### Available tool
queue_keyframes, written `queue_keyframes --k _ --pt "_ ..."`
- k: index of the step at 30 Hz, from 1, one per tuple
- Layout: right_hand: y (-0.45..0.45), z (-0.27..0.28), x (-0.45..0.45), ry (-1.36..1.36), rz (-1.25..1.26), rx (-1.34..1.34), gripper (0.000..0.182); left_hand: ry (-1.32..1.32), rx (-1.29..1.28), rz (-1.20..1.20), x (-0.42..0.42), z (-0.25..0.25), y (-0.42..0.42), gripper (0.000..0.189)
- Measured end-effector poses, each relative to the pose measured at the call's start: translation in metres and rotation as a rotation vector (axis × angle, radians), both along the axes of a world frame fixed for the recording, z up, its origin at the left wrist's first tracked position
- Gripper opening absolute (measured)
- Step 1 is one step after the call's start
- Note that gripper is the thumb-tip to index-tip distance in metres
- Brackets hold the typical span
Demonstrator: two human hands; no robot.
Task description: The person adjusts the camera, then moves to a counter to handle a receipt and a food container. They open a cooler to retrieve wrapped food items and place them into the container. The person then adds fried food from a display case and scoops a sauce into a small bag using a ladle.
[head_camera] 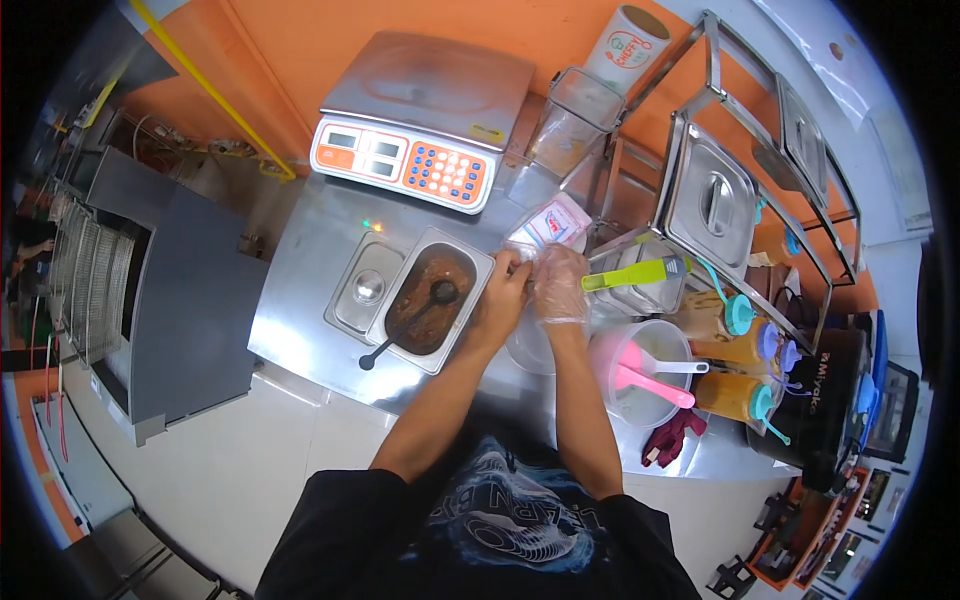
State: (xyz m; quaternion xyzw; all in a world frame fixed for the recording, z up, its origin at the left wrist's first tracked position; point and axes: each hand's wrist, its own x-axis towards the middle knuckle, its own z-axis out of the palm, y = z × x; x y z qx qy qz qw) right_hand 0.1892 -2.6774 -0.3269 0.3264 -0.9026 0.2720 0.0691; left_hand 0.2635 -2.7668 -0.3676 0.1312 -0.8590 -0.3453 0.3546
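Observation:
My left hand (504,296) is bare, its fingertips drawn together close to the fingers of my right hand (562,285). A clear plastic disposable glove covers the right hand, wrinkled about the wrist. Just beyond the fingers lies a white packet (555,223) with a printed label; whether the fingers grip it or the glove is hidden. Under the right forearm is a clear round container (531,349), partly covered. Left of my hands, a steel pan (435,300) holds reddish-brown sauce with a black ladle (405,330) in it. Its steel lid (365,285) lies alongside.
A digital scale (409,120) stands at the back. To the right are a lime-green handled tool (637,274), a clear tub (600,360) with pink and white scoops, several sauce bottles (724,397) and a steel rack (709,90). A maroon cloth (673,435) lies near the front edge.

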Motion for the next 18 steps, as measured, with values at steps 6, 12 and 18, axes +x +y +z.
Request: queue_keyframes --k 6,12,18 --pt "0.003 -0.001 -0.003 0.007 -0.102 -0.009 0.016 0.079 0.08 -0.06 0.004 -0.003 0.001 0.017" --pt "0.005 -0.002 -0.002 -0.089 -0.2 -0.025 0.018 0.003 -0.042 -0.089 0.028 0.015 0.008 0.015" --pt "0.02 -0.003 0.005 -0.054 -0.184 -0.147 0.024 -0.013 -0.158 -0.126 0.074 0.06 0.022 0.017"
